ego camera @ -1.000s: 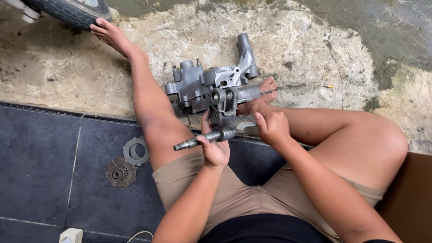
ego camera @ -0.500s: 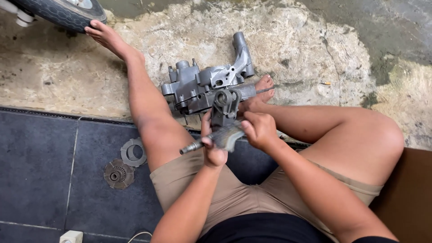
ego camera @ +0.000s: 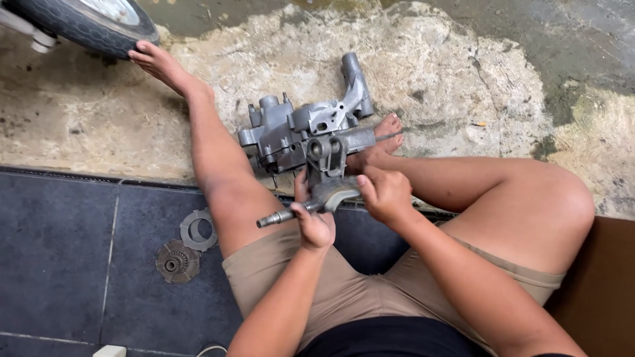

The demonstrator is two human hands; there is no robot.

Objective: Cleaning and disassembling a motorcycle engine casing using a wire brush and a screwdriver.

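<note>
A: Left hand (ego camera: pixel 314 221) first; state?
B: Curled round a grey metal shaft (ego camera: pixel 286 215), fingers pressed together on it; shaft's stub end sticks out to the left, tilted slightly down; half a second ago the hand sat a touch lower against the thigh, now it's raised a little.
A: Right hand (ego camera: pixel 383 193)?
B: Closed over the curved grey fitting (ego camera: pixel 334 193) where shaft meets casting; exact finger grip cannot be told, knuckles hide it; it has slid slightly up and right since the earlier frame.
A: And the main part?
B: Grey engine casting (ego camera: pixel 301 129) lies on the rough concrete floor (ego camera: pixel 450 79) between the legs, touching the right foot (ego camera: pixel 383 132); same spot as before.
A: Around it?
B: Left leg stretched out, left foot (ego camera: pixel 155 59) against a black tyre (ego camera: pixel 86 23); ring plate (ego camera: pixel 198 229) and toothed disc (ego camera: pixel 176 261) on the dark tiles (ego camera: pixel 59 251), just beside the left thigh, unmoved.
</note>
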